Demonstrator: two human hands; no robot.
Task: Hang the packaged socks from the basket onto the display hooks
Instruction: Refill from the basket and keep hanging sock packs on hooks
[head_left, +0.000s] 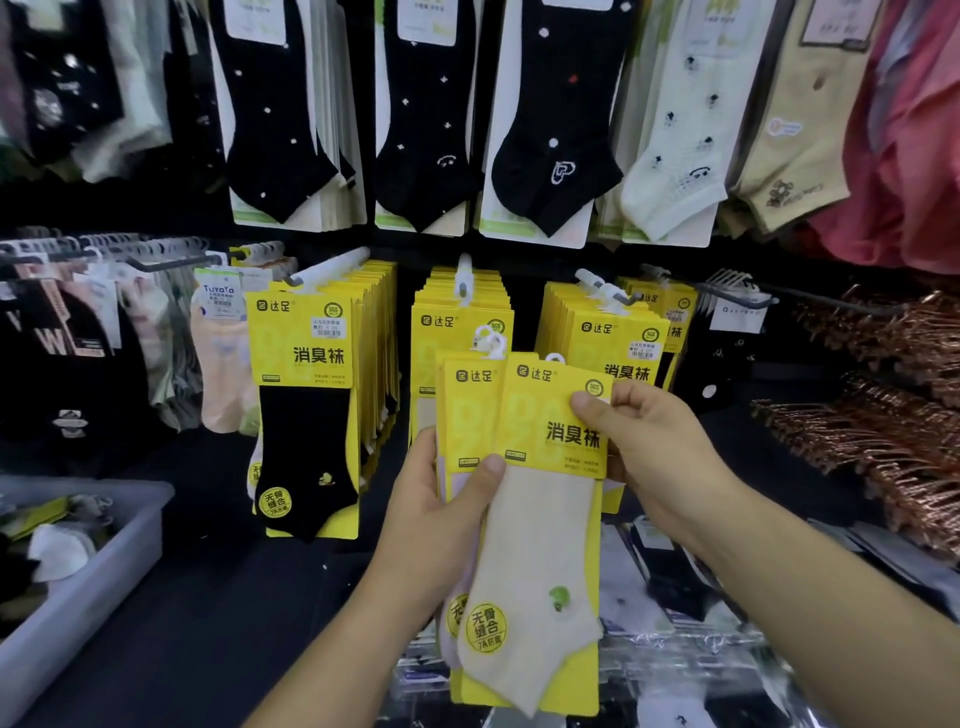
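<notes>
Task item: a cream sock pack (545, 519) on a yellow card is held at the front of a small held stack (467, 405) of like packs, in mid-air before the display, near the middle display hook (464, 278).
Left grip (441, 499): clenched round the stack's lower left edge, with the thumb laid across the front card.
Right grip (639, 441): the front pack's upper right corner is pinched between thumb and fingers.
Basket (130, 525): a grey bin, seen low at left, well apart from the hands; more packs are seen in it.
Step in hand (judged): the front pack is being peeled off the stack for hanging.
Long axis: roughly upright, the top tipped slightly right.
Pointing: the white hanger loop (555, 358) is up and the toe end is down, with the printed face turned toward the wearer.
Target (judged): the middle hook, since pale socks seem to be carried there; black sock packs (306, 415) are carried on the left hook (327, 270).
Technique: the pack should be slid sideways off the stack while the rest is clamped. The card should be kept upright with the loop squared to the hook tip, then pushed straight back.
Risk: a second pack could be dragged along if the loops are caught together.
</notes>
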